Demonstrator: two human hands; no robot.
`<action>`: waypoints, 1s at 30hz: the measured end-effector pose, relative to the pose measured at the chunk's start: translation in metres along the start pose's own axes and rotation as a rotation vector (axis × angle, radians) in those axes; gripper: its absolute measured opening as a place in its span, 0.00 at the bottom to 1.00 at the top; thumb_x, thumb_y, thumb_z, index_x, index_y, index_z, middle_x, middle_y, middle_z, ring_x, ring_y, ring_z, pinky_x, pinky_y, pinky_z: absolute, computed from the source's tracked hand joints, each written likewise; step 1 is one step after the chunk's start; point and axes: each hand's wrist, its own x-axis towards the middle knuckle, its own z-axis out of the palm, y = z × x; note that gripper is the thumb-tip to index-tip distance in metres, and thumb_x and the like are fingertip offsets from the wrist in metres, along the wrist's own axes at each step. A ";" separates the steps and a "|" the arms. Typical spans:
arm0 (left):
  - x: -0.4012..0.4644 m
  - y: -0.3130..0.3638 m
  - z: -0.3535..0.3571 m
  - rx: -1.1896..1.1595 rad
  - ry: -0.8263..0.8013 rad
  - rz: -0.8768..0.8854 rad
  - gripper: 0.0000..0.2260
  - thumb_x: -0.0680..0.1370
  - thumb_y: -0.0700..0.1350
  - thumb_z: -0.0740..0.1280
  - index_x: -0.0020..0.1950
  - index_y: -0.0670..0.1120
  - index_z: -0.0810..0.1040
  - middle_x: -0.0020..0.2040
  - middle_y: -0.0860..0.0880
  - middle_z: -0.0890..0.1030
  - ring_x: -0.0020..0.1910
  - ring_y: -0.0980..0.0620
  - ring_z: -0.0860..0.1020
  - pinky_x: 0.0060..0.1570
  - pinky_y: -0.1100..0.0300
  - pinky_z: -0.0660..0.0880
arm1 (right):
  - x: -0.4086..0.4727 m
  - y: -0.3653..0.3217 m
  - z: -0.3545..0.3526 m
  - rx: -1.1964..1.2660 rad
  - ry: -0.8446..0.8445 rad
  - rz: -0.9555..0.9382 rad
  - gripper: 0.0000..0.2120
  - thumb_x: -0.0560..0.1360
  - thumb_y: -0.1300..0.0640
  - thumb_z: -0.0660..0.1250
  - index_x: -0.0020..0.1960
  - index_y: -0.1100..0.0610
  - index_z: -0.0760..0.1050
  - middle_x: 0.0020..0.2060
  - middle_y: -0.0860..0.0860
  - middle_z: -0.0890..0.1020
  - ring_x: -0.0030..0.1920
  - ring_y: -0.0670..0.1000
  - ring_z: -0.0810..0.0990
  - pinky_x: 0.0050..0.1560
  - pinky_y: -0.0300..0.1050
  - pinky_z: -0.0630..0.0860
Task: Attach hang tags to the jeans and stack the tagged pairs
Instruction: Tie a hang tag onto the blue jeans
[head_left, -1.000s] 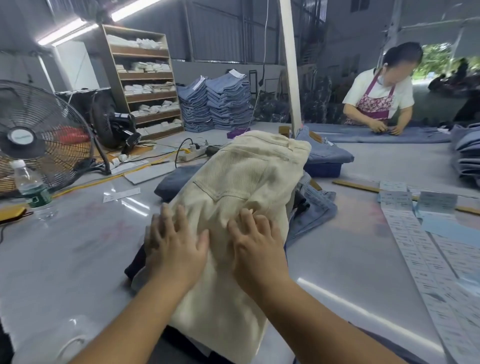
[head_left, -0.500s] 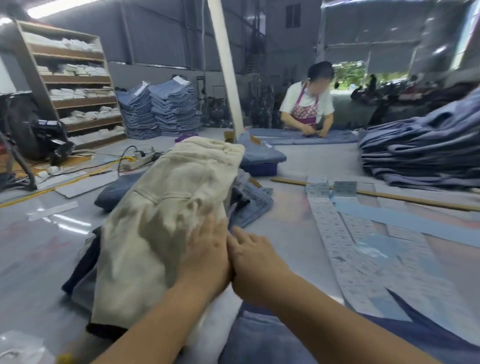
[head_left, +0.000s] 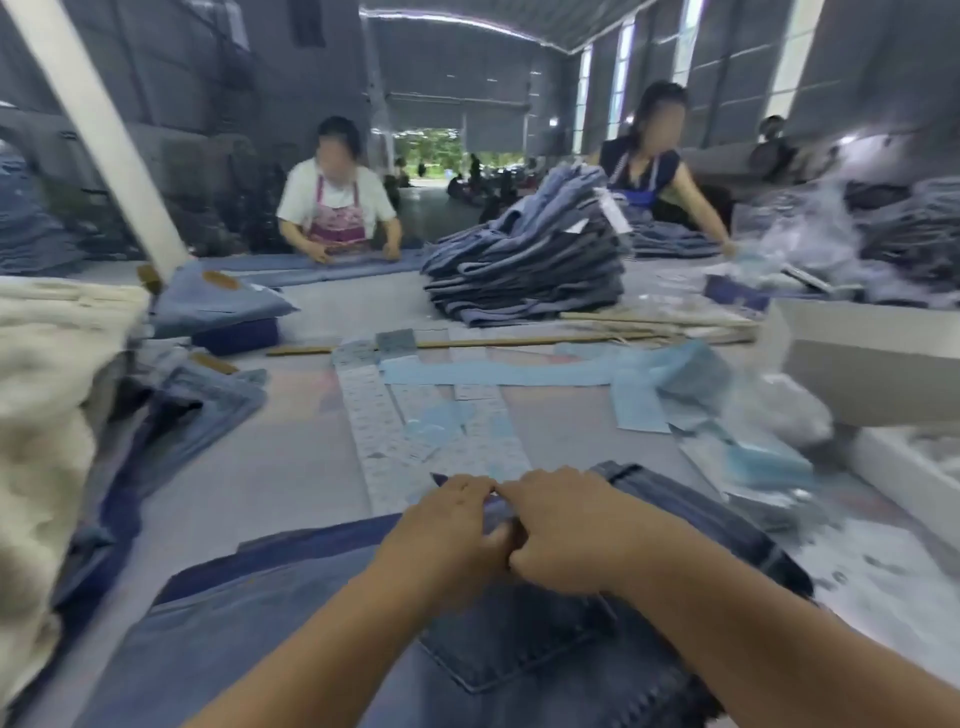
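A pair of blue jeans (head_left: 519, 639) lies flat in front of me, back pocket up. My left hand (head_left: 452, 525) and my right hand (head_left: 561, 525) meet at its waistband, fingers curled and pinching the denim edge there. Strips of white and pale blue tags (head_left: 384, 421) lie on the table just beyond my hands. The cream jeans (head_left: 47, 415) sit on a pile at the far left, apart from both hands.
A tall stack of blue jeans (head_left: 524, 275) stands at mid table, with wooden sticks (head_left: 467, 343) in front of it. White boxes (head_left: 872, 364) and plastic bags (head_left: 779, 410) crowd the right. Two people work at the table's far side.
My view has swung right. Both hands left the cream jeans, which now lie at the left, and came together on the waistband of the blue pair in front of me.
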 end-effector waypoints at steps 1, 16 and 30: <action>0.002 0.010 0.006 -0.020 -0.024 0.023 0.15 0.80 0.55 0.60 0.64 0.53 0.73 0.64 0.51 0.75 0.61 0.48 0.74 0.58 0.53 0.72 | -0.010 0.012 0.003 0.031 0.027 0.033 0.17 0.76 0.52 0.63 0.63 0.52 0.69 0.57 0.54 0.75 0.56 0.58 0.74 0.61 0.58 0.70; 0.001 0.067 0.026 -0.027 0.195 0.152 0.09 0.79 0.53 0.65 0.53 0.49 0.77 0.52 0.50 0.75 0.53 0.49 0.72 0.55 0.55 0.71 | -0.087 0.093 0.045 0.496 0.589 0.422 0.17 0.69 0.39 0.71 0.56 0.43 0.76 0.43 0.41 0.75 0.43 0.44 0.73 0.38 0.39 0.67; -0.005 0.131 0.037 -0.059 -0.060 0.362 0.12 0.78 0.61 0.64 0.54 0.55 0.76 0.39 0.57 0.75 0.37 0.60 0.72 0.34 0.60 0.66 | -0.129 0.120 0.055 0.688 0.611 0.349 0.09 0.74 0.46 0.70 0.38 0.49 0.80 0.34 0.44 0.82 0.36 0.40 0.79 0.37 0.38 0.73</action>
